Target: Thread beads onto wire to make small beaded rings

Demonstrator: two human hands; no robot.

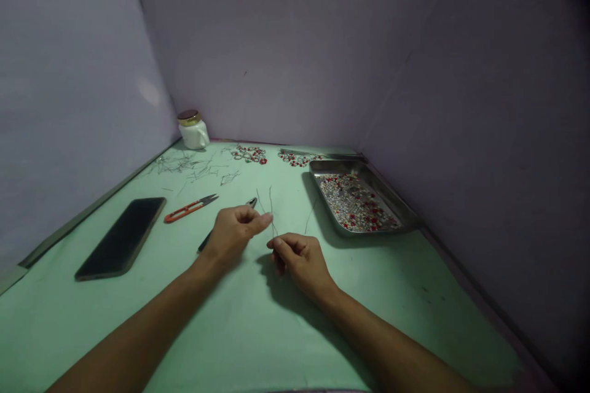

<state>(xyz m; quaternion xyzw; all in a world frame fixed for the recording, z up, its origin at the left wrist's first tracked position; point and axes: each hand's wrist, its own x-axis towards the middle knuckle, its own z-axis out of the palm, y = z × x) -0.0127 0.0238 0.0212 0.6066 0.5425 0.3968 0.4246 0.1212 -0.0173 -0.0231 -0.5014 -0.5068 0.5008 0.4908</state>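
Wire [271,201] in front of you, above the counter [258,344], at about the middle of the view: two thin strands, free ends standing up and apart, lower end at your right hand [304,261]. Right grip: thumb and forefinger pinching the wire low down. Left hand [230,230]: thumb and forefinger brought close together beside the strands; cannot tell whether that grip has wire between the tips or only touches it.

Handling, my judgement: next to no weight. Springy, yet thin enough to take a bend and keep it; a careless tug would likely kink it. Smooth, so it may roll between fingertips. Cut ends probably prick. Best hold: low, close to where the strands meet, with the very tips of thumb and forefinger; steady a strand partway up, not at its loose end.

Writing: none you can read. Phone [120,238] has a dark screen, no mark visible. Orange-handled snips [190,207]: no brand legible. White jar [194,135] at the back: no label you can make out. Metal tray [387,196] of beads [348,199]: no lettering seen.
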